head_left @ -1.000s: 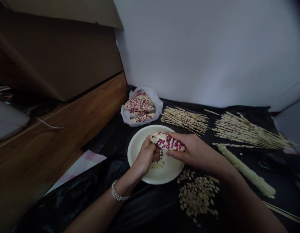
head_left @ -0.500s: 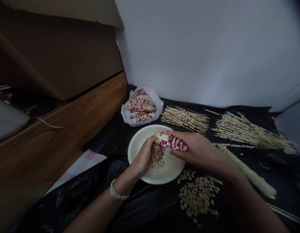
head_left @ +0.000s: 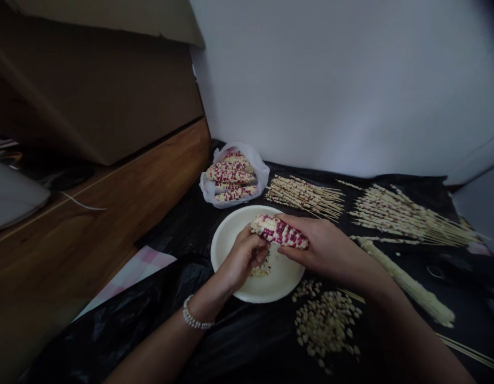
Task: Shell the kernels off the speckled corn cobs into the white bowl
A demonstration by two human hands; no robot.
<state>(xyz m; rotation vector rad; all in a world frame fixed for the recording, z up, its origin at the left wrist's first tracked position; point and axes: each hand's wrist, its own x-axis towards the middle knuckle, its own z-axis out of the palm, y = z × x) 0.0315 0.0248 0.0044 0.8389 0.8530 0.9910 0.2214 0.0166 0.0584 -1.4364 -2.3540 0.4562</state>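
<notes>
The right hand (head_left: 321, 241) grips one end of the corn cob (head_left: 278, 231) above the white bowl (head_left: 222, 244). The left hand (head_left: 242, 261), partly curled, contacts the opposite end; its grip cannot be determined.

head cam, single view | is looking forward and down from over near side of black sheet (head_left: 231, 344) | is facing far edge and white wall (head_left: 331, 80) | is sitting close, catching far right corner

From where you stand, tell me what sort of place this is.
Probably a makeshift indoor work corner, judging by the black plastic sheeting, a plastic bag of corn cobs and bundles of kernel-threaded skewers.
</notes>
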